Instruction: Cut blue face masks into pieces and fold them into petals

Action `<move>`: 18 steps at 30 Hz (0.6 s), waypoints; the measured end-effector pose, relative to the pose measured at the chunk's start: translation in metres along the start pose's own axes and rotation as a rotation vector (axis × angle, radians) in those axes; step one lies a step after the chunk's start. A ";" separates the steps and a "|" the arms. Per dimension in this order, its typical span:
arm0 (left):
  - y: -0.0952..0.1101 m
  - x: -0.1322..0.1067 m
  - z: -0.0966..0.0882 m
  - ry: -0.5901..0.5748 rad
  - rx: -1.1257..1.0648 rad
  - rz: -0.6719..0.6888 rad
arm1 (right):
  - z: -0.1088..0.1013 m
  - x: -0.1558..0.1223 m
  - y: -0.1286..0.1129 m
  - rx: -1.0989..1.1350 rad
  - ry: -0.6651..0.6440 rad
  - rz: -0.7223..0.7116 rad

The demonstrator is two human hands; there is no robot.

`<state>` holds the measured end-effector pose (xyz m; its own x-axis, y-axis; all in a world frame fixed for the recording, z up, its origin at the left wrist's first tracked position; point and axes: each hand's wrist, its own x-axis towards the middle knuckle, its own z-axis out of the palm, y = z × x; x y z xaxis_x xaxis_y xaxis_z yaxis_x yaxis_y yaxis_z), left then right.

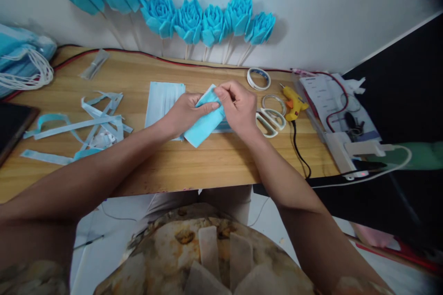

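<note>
Just left of the scissors (271, 120), the left hand (187, 113) and right hand (240, 106) pinch the blue mask fabric (200, 130) between their fingers; light, even tension should keep its edges straight.

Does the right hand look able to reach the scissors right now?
Probably yes: the scissors lie beside the right hand, handles uncovered, though its grip on the blue sheet must probably loosen first.

Count: blue flowers (188, 20) on sticks, far side, 7; hands (238, 103), 2; folded blue piece (202, 130) between them, 1; tape rolls (258, 88), right, 2; scissors (272, 134), 1 pair; yellow glue gun (295, 103), 1. Cut strips (78, 126), left: several, overlapping, uncountable.
</note>
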<state>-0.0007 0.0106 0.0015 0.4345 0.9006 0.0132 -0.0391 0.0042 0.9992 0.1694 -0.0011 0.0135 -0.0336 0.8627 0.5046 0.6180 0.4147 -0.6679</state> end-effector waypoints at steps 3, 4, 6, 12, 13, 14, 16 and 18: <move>-0.001 0.003 -0.002 0.158 -0.089 0.078 | 0.002 0.002 0.002 0.190 -0.040 0.078; 0.000 0.004 -0.003 0.202 -0.135 0.098 | 0.002 0.002 0.002 0.245 -0.078 0.103; 0.001 0.007 -0.005 0.252 -0.219 0.122 | 0.003 0.001 0.000 0.305 -0.182 0.148; -0.001 0.012 -0.010 0.255 -0.386 0.122 | 0.009 -0.005 -0.013 0.191 -0.415 0.188; -0.002 0.012 -0.010 0.251 -0.415 0.137 | 0.011 -0.006 -0.013 0.161 -0.420 0.186; -0.001 0.013 -0.010 0.241 -0.436 0.153 | 0.013 -0.007 -0.011 0.121 -0.409 0.179; 0.000 0.014 -0.010 0.225 -0.434 0.178 | 0.016 -0.007 -0.007 0.001 -0.339 0.137; 0.001 0.015 -0.010 0.240 -0.359 0.171 | 0.017 -0.006 -0.003 -0.146 -0.274 0.054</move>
<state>-0.0037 0.0285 0.0028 0.1762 0.9763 0.1255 -0.4198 -0.0408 0.9067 0.1545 -0.0030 0.0035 -0.1958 0.9363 0.2914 0.7305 0.3375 -0.5937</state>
